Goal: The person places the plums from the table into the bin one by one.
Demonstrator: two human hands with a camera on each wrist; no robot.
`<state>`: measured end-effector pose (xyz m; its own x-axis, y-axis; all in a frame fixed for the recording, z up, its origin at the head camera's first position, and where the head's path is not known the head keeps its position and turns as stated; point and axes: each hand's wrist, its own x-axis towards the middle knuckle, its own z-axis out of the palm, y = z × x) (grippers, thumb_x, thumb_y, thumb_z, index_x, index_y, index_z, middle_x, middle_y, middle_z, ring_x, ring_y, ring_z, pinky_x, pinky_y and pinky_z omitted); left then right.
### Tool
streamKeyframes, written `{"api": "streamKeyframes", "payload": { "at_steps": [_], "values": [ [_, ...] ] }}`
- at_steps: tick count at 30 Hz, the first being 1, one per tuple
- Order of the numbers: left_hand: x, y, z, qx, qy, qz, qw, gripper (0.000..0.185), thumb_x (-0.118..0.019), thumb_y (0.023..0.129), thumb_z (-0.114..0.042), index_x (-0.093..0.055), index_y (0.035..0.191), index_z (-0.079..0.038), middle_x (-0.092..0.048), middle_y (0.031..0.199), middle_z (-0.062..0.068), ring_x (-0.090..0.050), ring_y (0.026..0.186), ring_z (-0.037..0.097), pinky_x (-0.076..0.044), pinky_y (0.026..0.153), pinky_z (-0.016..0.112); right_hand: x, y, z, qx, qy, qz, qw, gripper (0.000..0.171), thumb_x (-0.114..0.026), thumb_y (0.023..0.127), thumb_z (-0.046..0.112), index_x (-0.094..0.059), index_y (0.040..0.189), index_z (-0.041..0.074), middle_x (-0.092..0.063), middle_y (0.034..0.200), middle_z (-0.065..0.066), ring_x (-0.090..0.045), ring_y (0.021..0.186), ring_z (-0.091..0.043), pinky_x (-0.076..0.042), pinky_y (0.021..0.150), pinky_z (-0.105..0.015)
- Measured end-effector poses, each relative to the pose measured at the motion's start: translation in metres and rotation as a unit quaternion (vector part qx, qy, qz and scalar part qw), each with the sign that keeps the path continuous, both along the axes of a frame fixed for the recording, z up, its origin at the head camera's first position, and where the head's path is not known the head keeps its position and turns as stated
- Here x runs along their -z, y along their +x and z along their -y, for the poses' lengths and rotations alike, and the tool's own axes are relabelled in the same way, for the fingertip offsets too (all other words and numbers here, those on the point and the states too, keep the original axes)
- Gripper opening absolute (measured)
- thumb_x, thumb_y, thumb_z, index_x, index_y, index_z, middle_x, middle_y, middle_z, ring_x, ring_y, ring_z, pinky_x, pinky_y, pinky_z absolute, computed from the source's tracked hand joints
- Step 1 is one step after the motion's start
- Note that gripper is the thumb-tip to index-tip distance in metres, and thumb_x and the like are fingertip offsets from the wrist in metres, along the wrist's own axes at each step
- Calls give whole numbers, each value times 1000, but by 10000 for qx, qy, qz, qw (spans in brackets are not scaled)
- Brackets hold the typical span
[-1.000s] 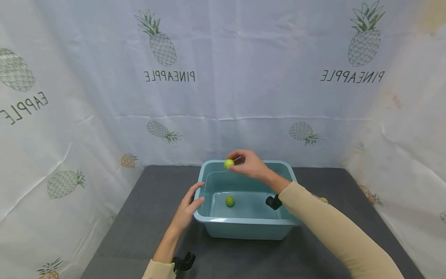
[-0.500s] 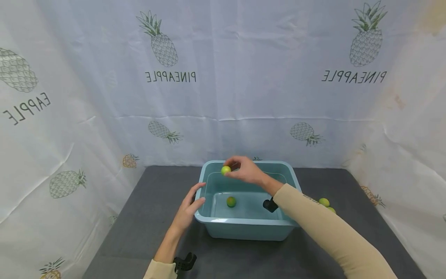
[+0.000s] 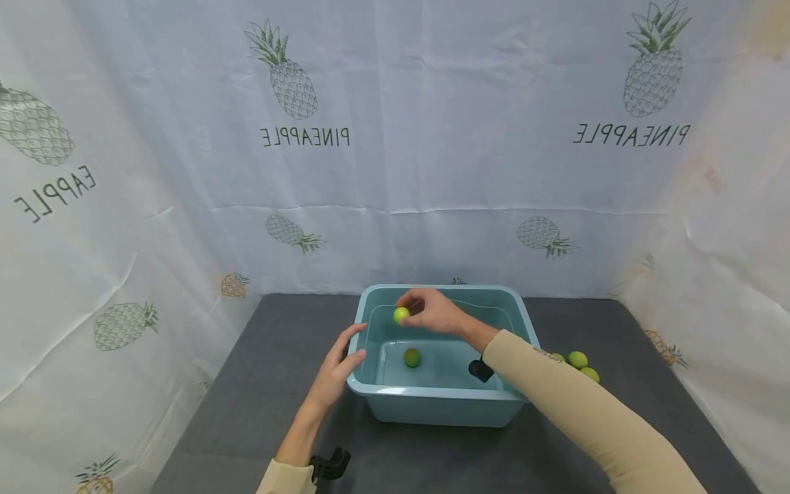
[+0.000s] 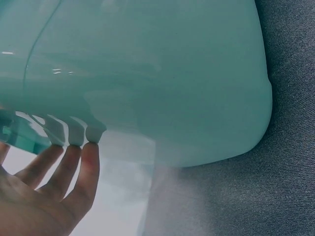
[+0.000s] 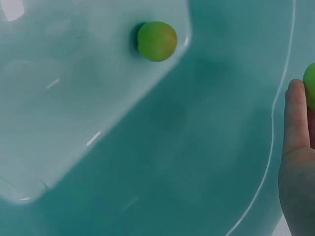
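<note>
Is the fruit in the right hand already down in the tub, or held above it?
Held above. The right hand pinches the green fruit over the tub; another fruit lies on its floor.

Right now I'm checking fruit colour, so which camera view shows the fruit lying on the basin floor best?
The right wrist view: the fruit on the basin floor is large and unobstructed there, green with an orange blush. The head view shows it whole but small, inside the basin. The left wrist view shows only the basin's outer wall and the left hand, not that fruit.

Inside the tub, open floor lay right of the one fruit; the right arm crossed its right rim.
</note>
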<state>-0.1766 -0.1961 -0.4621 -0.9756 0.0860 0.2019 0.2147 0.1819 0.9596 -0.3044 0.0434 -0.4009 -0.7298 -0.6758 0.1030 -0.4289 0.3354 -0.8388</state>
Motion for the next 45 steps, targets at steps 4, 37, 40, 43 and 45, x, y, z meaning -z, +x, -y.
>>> {"api": "streamKeyframes", "payload": {
  "at_steps": [4,37,40,43,45],
  "values": [
    [-1,0,-1,-26,9,-7,10000,48,-53,104,-24,-44,151,-19,-33,160,15,-43,137,38,-41,101,53,3,0,1,3,174,31,9998,40,-74,94,16,-64,128,-2,-66,119,-11,-65,111,-31,-53,93,-41],
    [1,0,0,-50,16,45,10000,47,-52,104,-21,-45,151,-17,-31,161,16,-39,141,37,-39,103,52,-28,10,-11,313,539,-186,9979,33,-67,100,20,-64,128,4,-67,119,-5,-62,113,-23,-50,94,-40],
    [1,0,1,-28,52,53,10000,48,-52,105,-20,-44,151,-17,-32,161,17,-41,139,37,-41,101,50,-38,14,-15,307,473,-221,9982,31,-66,100,19,-65,127,5,-67,119,-4,-62,113,-23,-50,94,-40],
    [1,0,1,-22,57,56,10000,48,-52,105,-20,-44,152,-16,-33,161,17,-42,138,38,-42,99,49,-47,17,-19,345,408,-252,9983,29,-67,99,18,-66,126,6,-68,118,-3,-62,112,-22,-51,92,-40],
    [1,-1,2,-30,49,60,10000,48,-52,104,-21,-44,151,-16,-33,160,17,-43,137,38,-43,99,48,-52,19,-23,373,382,-327,9980,28,-67,99,19,-67,124,7,-68,117,-3,-62,111,-21,-51,92,-39]
  ]
}}
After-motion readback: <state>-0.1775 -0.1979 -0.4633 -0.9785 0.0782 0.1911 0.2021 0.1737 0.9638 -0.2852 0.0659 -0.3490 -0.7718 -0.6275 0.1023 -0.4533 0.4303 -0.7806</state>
